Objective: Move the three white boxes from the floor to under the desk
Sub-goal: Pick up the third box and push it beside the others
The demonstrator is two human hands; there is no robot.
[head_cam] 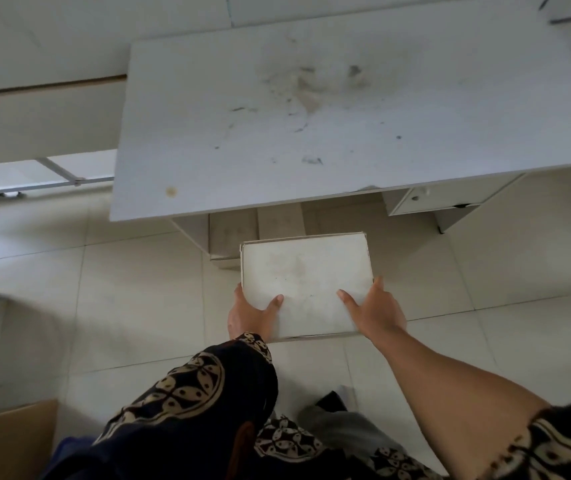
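Observation:
A white box point(306, 271) with a smudged lid is held above the tiled floor, just in front of the desk's near edge. My left hand point(251, 315) grips its left near corner, thumb on the lid. My right hand point(375, 311) grips the right near corner the same way. The white desk point(277, 133) fills the upper middle, its top scuffed and stained. In the shadow beneath the desk, two more white boxes point(233, 233) stand side by side, partly hidden by the desktop and the held box.
A drawer unit point(429, 199) sits under the desk's right end. A brown cardboard box point(10, 441) is at the bottom left. A metal frame point(52, 178) lies at the left. My patterned clothing covers the bottom centre. Pale tiled floor point(138, 289) spreads around.

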